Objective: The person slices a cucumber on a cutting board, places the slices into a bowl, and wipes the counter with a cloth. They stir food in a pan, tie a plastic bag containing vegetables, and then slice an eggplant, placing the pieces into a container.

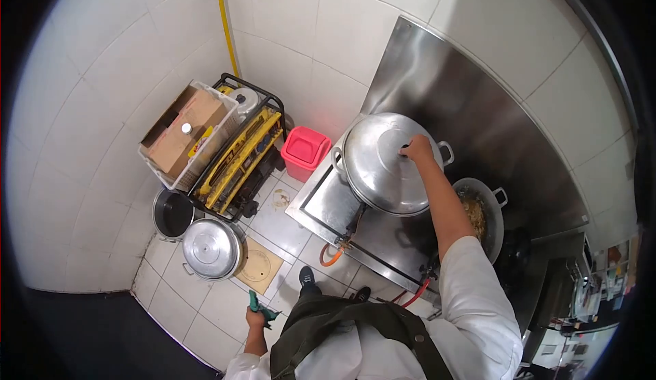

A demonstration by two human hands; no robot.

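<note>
White sleeves [476,298] and a dark apron [410,325] lie closest to the head camera. Beyond them, the right hand [418,150] pinches the knob at the middle of a large metal lid [376,165], which lies directly beneath the fingers and covers a two-handled pot [337,161] on the stove [328,209]. Beside that pot, partly behind the right forearm, sits a pan [496,221] of food. Well apart, the left hand [255,318] is closed around a green cloth [259,304], low over the tiled floor [198,311].
</note>
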